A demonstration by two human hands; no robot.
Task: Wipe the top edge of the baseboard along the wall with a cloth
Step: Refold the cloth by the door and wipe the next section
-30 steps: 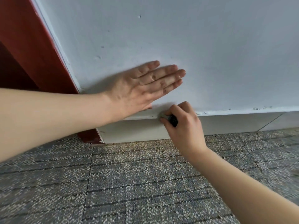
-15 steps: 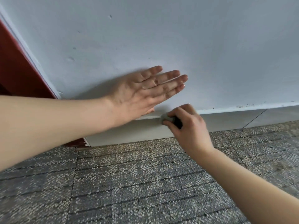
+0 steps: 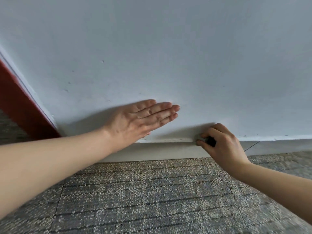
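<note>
A pale grey baseboard (image 3: 165,150) runs along the foot of the white wall (image 3: 168,56). My right hand (image 3: 221,146) is closed around a small bunched cloth (image 3: 199,137), grey at its tip with a dark part between the fingers, and presses it on the baseboard's top edge. Most of the cloth is hidden inside the fist. My left hand (image 3: 140,120) lies flat on the wall just above the baseboard, fingers together and pointing right, to the left of the cloth.
A red-brown door frame (image 3: 22,105) slants down at the far left. Grey speckled carpet tiles (image 3: 152,196) cover the floor below. A joint line (image 3: 251,146) crosses the baseboard right of my right hand, with dark specks on the top edge beyond it.
My right hand has slid the cloth to the right along the baseboard's top edge, away from my left hand. The view has shifted right, so the door frame sits further left.
</note>
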